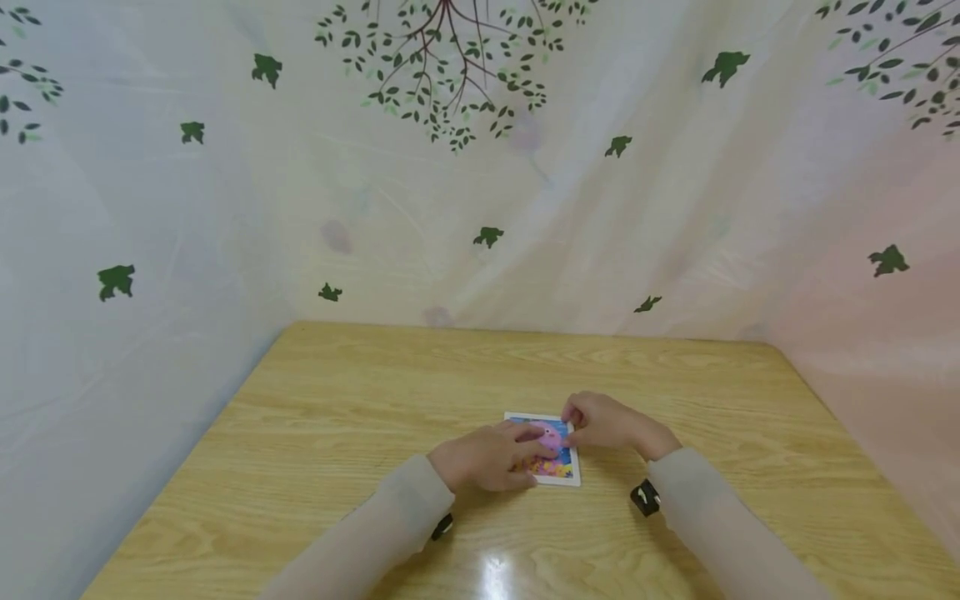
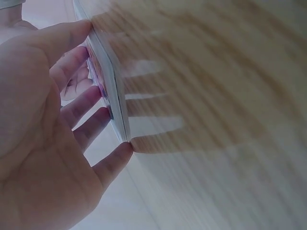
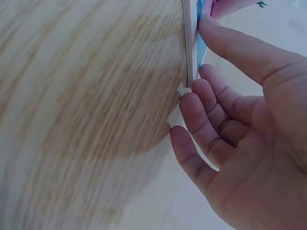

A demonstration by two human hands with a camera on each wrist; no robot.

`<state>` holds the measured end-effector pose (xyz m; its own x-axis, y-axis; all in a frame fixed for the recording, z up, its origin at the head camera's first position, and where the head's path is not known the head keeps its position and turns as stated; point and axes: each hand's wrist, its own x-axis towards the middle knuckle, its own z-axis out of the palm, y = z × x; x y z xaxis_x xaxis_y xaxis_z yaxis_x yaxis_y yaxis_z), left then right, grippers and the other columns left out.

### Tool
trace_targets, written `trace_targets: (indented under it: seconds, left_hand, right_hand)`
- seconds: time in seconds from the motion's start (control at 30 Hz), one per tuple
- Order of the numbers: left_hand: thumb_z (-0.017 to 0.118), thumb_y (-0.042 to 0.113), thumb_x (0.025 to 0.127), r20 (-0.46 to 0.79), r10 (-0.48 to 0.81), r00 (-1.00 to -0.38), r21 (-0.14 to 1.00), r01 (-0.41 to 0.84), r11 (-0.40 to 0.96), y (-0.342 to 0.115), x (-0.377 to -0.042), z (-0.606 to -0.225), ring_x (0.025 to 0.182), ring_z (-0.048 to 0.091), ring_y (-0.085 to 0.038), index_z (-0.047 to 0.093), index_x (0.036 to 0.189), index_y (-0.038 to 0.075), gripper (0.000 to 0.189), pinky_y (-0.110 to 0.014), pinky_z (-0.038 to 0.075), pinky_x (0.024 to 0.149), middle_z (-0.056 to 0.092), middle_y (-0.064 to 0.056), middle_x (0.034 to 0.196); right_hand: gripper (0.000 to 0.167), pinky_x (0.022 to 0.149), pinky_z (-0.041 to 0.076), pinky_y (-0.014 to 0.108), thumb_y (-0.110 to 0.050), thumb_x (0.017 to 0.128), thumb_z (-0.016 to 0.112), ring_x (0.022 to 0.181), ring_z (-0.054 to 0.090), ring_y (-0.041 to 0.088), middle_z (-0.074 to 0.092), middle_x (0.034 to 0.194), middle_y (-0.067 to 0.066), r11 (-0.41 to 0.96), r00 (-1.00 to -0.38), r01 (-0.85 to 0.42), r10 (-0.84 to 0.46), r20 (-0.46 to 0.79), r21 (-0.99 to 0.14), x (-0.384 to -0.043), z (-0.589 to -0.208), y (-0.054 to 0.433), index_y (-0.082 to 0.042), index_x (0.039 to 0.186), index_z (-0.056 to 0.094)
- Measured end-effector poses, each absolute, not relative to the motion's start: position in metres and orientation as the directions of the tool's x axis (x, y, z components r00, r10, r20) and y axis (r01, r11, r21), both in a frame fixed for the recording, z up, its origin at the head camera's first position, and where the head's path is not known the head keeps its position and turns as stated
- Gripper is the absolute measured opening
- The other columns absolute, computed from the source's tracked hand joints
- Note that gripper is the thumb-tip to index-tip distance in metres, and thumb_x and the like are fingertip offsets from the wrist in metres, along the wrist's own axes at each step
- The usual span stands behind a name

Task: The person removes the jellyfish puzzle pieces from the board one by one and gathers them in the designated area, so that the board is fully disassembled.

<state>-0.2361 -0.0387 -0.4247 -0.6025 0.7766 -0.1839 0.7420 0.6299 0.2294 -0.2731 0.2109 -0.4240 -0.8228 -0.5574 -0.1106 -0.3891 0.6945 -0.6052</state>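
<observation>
A square picture board [image 1: 564,480] lies flat on the table, with a white border and a pink cartoon figure on blue. My left hand [image 1: 487,457] spreads over its left part, fingertips touching the printed face. In the left wrist view, the left thumb [image 2: 72,36] and little finger [image 2: 115,165] touch the board's edge [image 2: 117,91], which shows thin layers. My right hand [image 1: 611,423] holds the board by its far right corner. The right wrist view has the thumb [image 3: 240,45] on the blue face and the other fingers curled around the corner.
The wooden table [image 1: 360,375] reaches back to a pale curtain [image 1: 420,208] printed with leaves and branches. Curtains also hang at both sides. A small black device [image 1: 645,497] sits under the right wrist, another [image 1: 442,527] under the left.
</observation>
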Motion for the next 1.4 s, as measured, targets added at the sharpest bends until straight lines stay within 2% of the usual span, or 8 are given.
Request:
trace_targets:
  seconds: [0.4,0.67,0.9,1.17,1.4]
  left_hand:
    - [0.061,0.04,0.105,-0.205,0.76,-0.617,0.225,0.726,0.65,-0.037,-0.238,-0.425,0.152,0.032,-0.022,0.051,0.155,0.031,0.052,-0.044,0.034,0.121,0.032,0.003,0.168]
    - [0.061,0.039,0.105,-0.195,0.767,-0.612,0.206,0.739,0.642,-0.036,-0.238,-0.424,0.152,0.034,-0.021,0.051,0.154,0.031,0.051,-0.041,0.034,0.122,0.034,0.002,0.167]
    - [0.061,0.038,0.105,-0.187,0.771,-0.609,0.212,0.741,0.637,-0.036,-0.238,-0.423,0.151,0.034,-0.02,0.052,0.154,0.03,0.05,-0.04,0.034,0.121,0.035,0.001,0.166]
    - [0.061,0.039,0.105,-0.182,0.766,-0.617,0.233,0.73,0.643,-0.034,-0.238,-0.426,0.152,0.033,-0.02,0.05,0.154,0.032,0.051,-0.042,0.033,0.122,0.033,0.004,0.167]
    - [0.061,0.038,0.105,-0.178,0.762,-0.623,0.24,0.723,0.648,-0.036,-0.234,-0.428,0.153,0.032,-0.021,0.051,0.154,0.033,0.05,-0.043,0.031,0.123,0.034,0.003,0.167]
  right_hand:
    - [0.026,0.078,0.049,0.029,-0.009,0.09,0.079,0.088,0.055,0.016,0.061,0.098,0.007,0.656,-0.813,-0.36,-0.569,-0.122,-0.663,-0.278,-0.426,0.213,-0.001,0.105,0.06]
    - [0.025,0.074,0.049,0.027,-0.007,0.092,0.075,0.086,0.056,0.015,0.063,0.095,0.005,0.603,-0.808,-0.364,-0.584,-0.082,-0.71,-0.277,-0.429,0.215,-0.004,0.106,0.054]
    - [0.02,0.067,0.046,0.025,-0.011,0.099,0.07,0.076,0.054,0.014,0.061,0.086,0.001,0.566,-0.801,-0.342,-0.593,-0.082,-0.75,-0.275,-0.426,0.217,-0.004,0.106,0.053]
    - [0.022,0.063,0.047,0.024,-0.011,0.099,0.069,0.071,0.055,0.013,0.063,0.083,0.004,0.518,-0.798,-0.338,-0.6,-0.052,-0.786,-0.274,-0.426,0.245,-0.003,0.111,0.053]
    - [0.021,0.077,0.057,0.03,-0.011,0.104,0.064,0.095,0.065,0.028,0.062,0.105,0.016,0.493,-0.812,-0.253,-0.576,-0.093,-0.832,-0.266,-0.426,0.291,0.0,0.117,0.051]
